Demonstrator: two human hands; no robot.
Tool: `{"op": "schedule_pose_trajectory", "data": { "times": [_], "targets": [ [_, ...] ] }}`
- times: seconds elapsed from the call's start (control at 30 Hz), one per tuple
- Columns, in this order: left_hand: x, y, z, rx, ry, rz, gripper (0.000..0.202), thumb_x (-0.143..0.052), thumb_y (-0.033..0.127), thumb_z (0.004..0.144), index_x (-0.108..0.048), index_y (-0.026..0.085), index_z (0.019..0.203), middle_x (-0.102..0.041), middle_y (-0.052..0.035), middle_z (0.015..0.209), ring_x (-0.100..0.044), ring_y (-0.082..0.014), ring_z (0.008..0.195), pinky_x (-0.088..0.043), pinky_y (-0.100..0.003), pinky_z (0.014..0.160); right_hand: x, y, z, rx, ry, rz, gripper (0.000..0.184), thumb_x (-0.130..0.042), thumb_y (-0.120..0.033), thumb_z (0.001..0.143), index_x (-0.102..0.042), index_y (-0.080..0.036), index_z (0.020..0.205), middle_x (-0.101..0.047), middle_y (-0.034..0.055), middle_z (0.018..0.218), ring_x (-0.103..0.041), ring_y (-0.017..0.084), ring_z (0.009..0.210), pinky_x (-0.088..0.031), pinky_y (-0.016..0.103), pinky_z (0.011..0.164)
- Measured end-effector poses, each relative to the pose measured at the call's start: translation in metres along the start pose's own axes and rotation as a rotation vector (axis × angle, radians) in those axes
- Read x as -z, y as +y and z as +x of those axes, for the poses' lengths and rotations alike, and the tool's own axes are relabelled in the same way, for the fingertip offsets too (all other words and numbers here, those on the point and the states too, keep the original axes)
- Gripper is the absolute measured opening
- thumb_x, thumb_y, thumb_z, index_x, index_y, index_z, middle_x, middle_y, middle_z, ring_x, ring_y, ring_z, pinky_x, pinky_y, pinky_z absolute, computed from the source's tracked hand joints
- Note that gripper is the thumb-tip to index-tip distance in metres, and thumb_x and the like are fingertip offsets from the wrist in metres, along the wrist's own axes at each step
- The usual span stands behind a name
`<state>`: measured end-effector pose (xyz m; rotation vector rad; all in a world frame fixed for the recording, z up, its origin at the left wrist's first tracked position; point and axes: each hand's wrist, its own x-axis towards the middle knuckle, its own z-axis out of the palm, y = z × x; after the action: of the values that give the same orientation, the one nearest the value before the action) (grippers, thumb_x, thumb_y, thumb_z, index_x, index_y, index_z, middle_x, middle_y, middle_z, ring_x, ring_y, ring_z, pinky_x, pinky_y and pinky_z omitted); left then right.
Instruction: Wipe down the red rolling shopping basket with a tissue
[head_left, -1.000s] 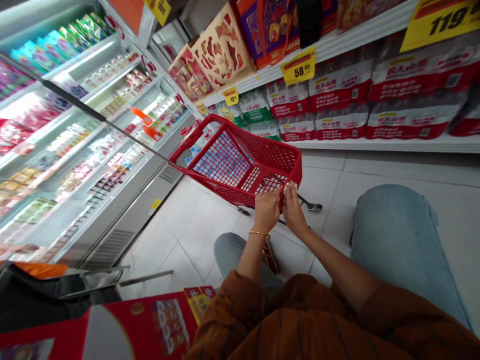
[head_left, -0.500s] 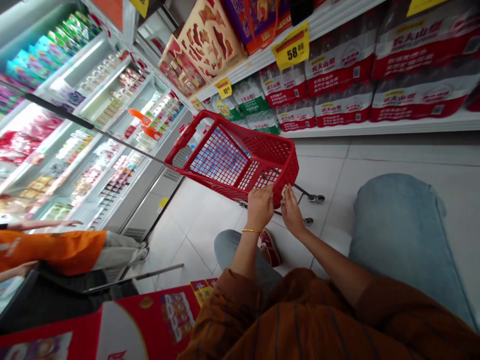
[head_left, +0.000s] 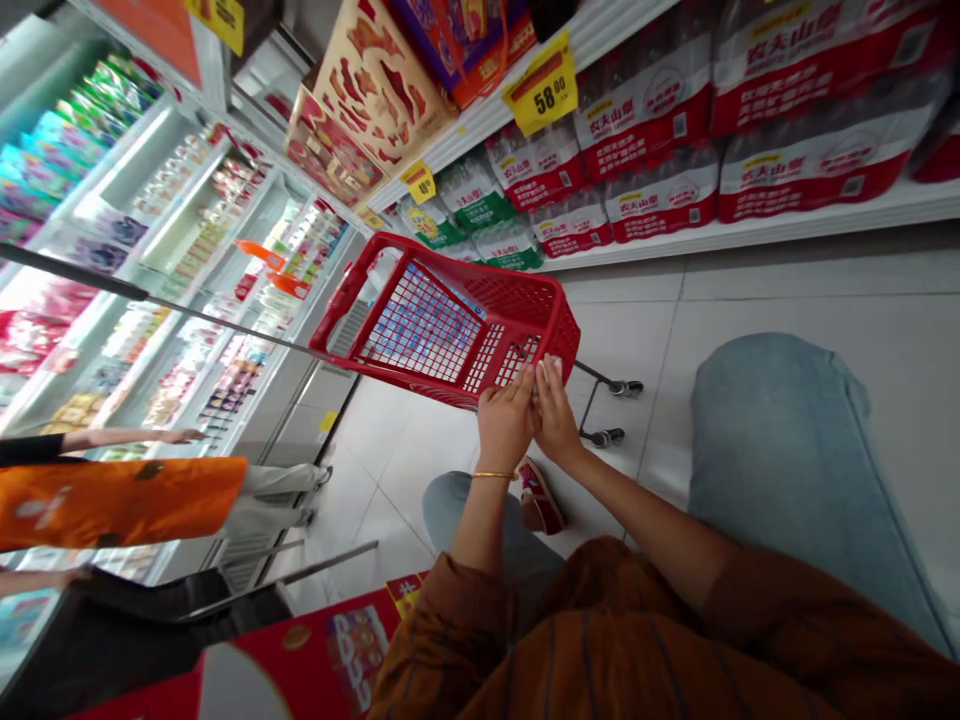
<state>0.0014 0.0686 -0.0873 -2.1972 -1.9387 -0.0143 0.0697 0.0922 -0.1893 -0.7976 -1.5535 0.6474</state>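
There's the left hand [head_left: 504, 425], gold bangle [head_left: 493, 475] at the wrist, and the right hand [head_left: 556, 415], both curled closed on the near rim of a red wheeled shopping basket [head_left: 525, 310]! It's out ahead over the tile floor [head_left: 420, 480], between the chiller [head_left: 300, 420] and the bottled water shelves [head_left: 750, 235], while a shopper in orange [head_left: 112, 500] walks by on the left.

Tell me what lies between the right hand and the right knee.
The head view shows a metal trolley leg with small wheels, then white floor tiles, between the right hand and the jeans-clad right knee.
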Motion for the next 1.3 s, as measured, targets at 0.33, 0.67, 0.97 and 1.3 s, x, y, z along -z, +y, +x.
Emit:
{"op": "schedule_pose_trajectory", "data": {
  "times": [0.33, 0.67, 0.97, 1.3],
  "targets": [
    [-0.003, 0.001, -0.001, 0.002, 0.02, -0.023, 0.051, -0.04, 0.009, 0.087, -0.043, 0.017, 0.137, -0.054, -0.0109, 0.137, -0.064, -0.0187, 0.105, -0.045, -0.038, 0.089, -0.008, 0.032, -0.026, 0.026, -0.085, 0.012, 0.074, -0.029, -0.006, 0.093, 0.01, -0.034, 0.149, 0.002, 0.0023, 0.16, -0.009, 0.021, 0.146, -0.025, 0.053, 0.116],
    [-0.009, -0.001, -0.002, -0.002, 0.059, -0.044, 0.051, -0.039, 0.008, 0.087, -0.043, 0.017, 0.137, -0.056, -0.0117, 0.134, -0.064, -0.0193, 0.104, -0.046, -0.039, 0.088, -0.014, 0.056, -0.052, -0.038, -0.06, 0.029, 0.061, -0.032, -0.009, 0.095, -0.014, -0.028, 0.151, -0.017, 0.0072, 0.158, -0.02, 0.02, 0.144, -0.026, 0.047, 0.117],
    [-0.014, 0.011, 0.001, 0.024, 0.178, -0.046, 0.037, -0.041, 0.015, 0.092, -0.052, 0.01, 0.127, -0.06, -0.0197, 0.128, -0.06, -0.0232, 0.115, -0.047, -0.042, 0.096, -0.015, 0.067, -0.067, -0.087, -0.089, -0.02, 0.068, -0.032, -0.007, 0.092, -0.007, -0.028, 0.151, -0.016, 0.007, 0.158, -0.017, 0.019, 0.145, -0.029, 0.048, 0.115],
    [-0.025, 0.029, 0.021, 0.161, 0.249, 0.027, 0.045, -0.043, 0.011, 0.089, -0.046, 0.014, 0.134, -0.048, -0.0169, 0.141, -0.063, -0.0253, 0.109, -0.055, -0.037, 0.086, -0.001, 0.042, -0.029, -0.167, 0.032, -0.011, 0.057, -0.038, -0.019, 0.095, -0.023, -0.029, 0.149, -0.041, 0.0092, 0.147, -0.036, 0.02, 0.138, -0.038, 0.047, 0.113]
  ]
}}
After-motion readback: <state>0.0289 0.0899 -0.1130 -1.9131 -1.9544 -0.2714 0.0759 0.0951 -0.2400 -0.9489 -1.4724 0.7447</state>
